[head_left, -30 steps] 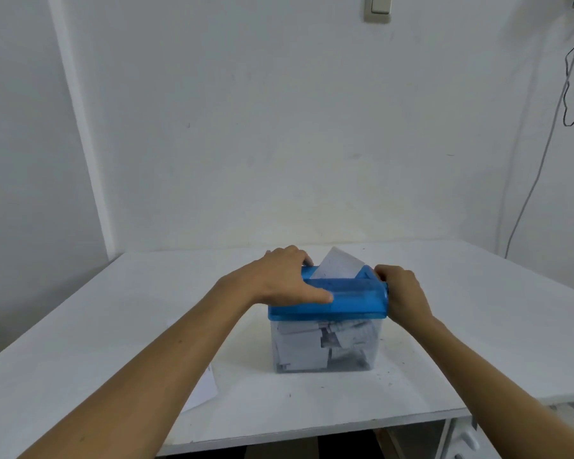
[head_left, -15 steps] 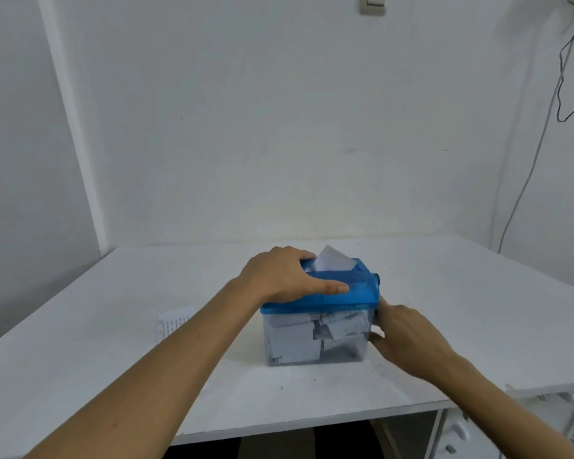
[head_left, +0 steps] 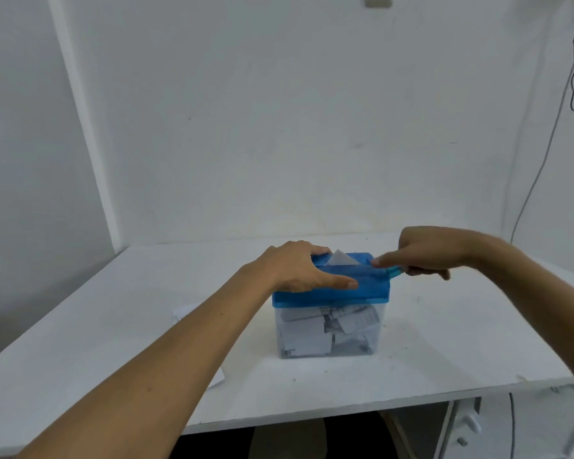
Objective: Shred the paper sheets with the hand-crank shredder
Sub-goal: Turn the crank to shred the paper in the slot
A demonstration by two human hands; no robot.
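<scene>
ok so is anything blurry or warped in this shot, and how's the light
Head view: the right hand gripping the crank is motion-smeared; the left hand on the blue lid and the clear bin are fairly sharp. Head view: the wall strip leans and bows from the wide lens. Head view: light soft and even, only faint shadows on the table.

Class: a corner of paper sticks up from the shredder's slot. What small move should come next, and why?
Probably turn the crank with the right hand: a paper corner sticks up from the blue lid, unshredded, and the left hand presses on that lid, steadying it. The blurred right hand appears to grip the crank.
</scene>
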